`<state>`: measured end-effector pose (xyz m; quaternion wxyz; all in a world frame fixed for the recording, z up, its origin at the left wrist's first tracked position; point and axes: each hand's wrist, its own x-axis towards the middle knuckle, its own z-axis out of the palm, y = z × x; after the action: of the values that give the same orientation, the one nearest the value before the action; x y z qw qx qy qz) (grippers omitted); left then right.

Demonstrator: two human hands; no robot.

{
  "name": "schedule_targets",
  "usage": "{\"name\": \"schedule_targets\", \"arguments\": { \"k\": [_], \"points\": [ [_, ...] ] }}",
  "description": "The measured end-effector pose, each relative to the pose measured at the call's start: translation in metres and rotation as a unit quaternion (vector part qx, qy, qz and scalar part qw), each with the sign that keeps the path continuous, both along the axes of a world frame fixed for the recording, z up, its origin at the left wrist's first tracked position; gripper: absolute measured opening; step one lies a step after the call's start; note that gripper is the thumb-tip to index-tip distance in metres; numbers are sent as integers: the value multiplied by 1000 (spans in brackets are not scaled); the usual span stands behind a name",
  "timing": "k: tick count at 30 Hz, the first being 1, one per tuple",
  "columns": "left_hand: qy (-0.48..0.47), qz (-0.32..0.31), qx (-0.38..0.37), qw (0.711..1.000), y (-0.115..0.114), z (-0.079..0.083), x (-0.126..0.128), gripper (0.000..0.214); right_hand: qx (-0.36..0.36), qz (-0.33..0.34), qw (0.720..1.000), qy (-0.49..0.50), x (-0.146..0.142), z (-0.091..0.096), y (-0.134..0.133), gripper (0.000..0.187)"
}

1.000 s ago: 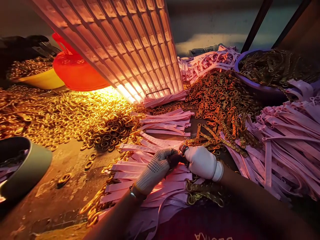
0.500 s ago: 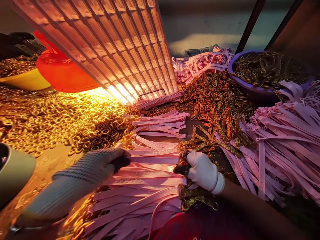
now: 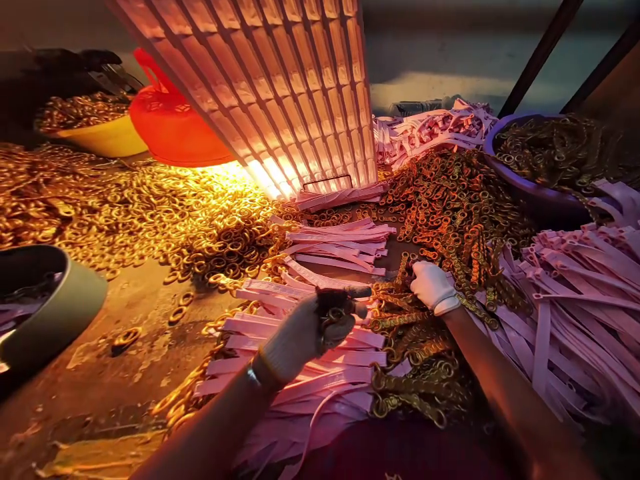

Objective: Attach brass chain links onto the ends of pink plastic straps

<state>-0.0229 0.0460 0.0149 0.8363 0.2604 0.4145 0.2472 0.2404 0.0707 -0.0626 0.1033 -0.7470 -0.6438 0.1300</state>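
My left hand [image 3: 305, 333], in a pale glove with dark fingertips, is over the row of pink straps [image 3: 330, 380]. Its fingers curl round what look like small gold rings [image 3: 334, 315], while one finger points right. To the right, my right hand [image 3: 431, 287], in a white glove, pinches the end of a short brass-coloured chain [image 3: 406, 268]; its fingertips are partly hidden. Beneath it, more chain pieces [image 3: 415, 320] lie at the right ends of the straps. Another bundle of pink straps [image 3: 343, 243] lies just beyond.
Loose gold rings [image 3: 200, 213] are heaped at left, below a red basket [image 3: 175, 133] and a yellow bowl [image 3: 115, 137]. A slanted ribbed panel [image 3: 300, 93] stands behind. Chains are piled [image 3: 450, 200] beside a purple basin [image 3: 515, 177]; pink straps [image 3: 585, 293] spread right. A round container [image 3: 83, 287] is left.
My left hand has moved right and turned, coming off the straps' left side. My right hand has shifted up and right, to the chain pile. The view has swung left.
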Motion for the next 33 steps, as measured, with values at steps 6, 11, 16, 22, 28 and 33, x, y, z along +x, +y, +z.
{"name": "schedule_targets", "arguments": {
  "k": [6,11,16,22,28,33],
  "points": [
    [16,-16,29,999,-4,-11,9,33,37,20,998,39,4,-4,-11,24],
    [28,-49,50,997,-13,-3,12,47,200,102,935,273,-17,21,-38,38],
    [3,-78,88,993,-13,-11,13,38,182,293,892,293,-43,52,-61,46],
    [18,-77,85,993,-8,-36,11,22,103,397,832,373,-55,58,-59,36],
    [-15,-79,27,996,-13,-28,16,28,62,269,817,506,-59,48,-69,30],
    [27,-11,124,992,-25,-14,25,25,94,169,879,436,-56,48,-80,46]
  ]
}}
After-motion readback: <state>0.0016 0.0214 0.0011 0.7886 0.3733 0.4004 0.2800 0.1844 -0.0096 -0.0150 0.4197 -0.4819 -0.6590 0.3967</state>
